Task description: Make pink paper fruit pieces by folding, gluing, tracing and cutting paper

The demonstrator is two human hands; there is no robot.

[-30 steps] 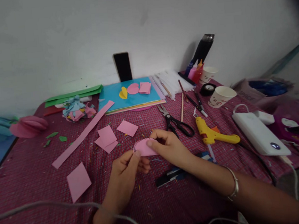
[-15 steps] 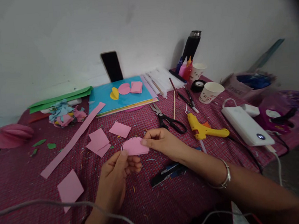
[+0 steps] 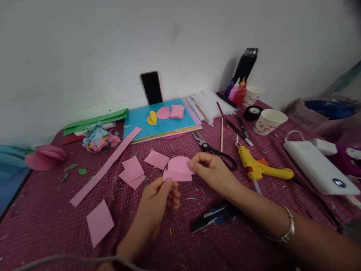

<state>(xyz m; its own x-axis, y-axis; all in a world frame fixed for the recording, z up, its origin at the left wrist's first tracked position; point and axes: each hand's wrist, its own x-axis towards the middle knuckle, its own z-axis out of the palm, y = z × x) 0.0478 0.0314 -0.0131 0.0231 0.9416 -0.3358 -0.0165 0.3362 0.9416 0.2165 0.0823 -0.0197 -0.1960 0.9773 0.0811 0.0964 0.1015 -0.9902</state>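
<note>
Between my two hands is a pink paper piece with a rounded top edge and a straight lower edge, held above the table. My left hand pinches its lower left corner between thumb and fingers. At its right side, the thumb and fingertips of my right hand are closed on the paper. Just behind it lies a pink paper rectangle, and to the left are overlapping pink paper squares. Another pink sheet is nearer me on the left. Black-handled scissors lie beyond my right hand.
A yellow glue gun, white power bank and paper cup stand to the right. A dark cutter lies near my right forearm. A grey cable crosses in front. Behind are a blue folder and phone.
The view has shifted, so everything on the table appears lower and further right. The pink paper, still in both hands, now shows its lower flap separating from the rounded part.
</note>
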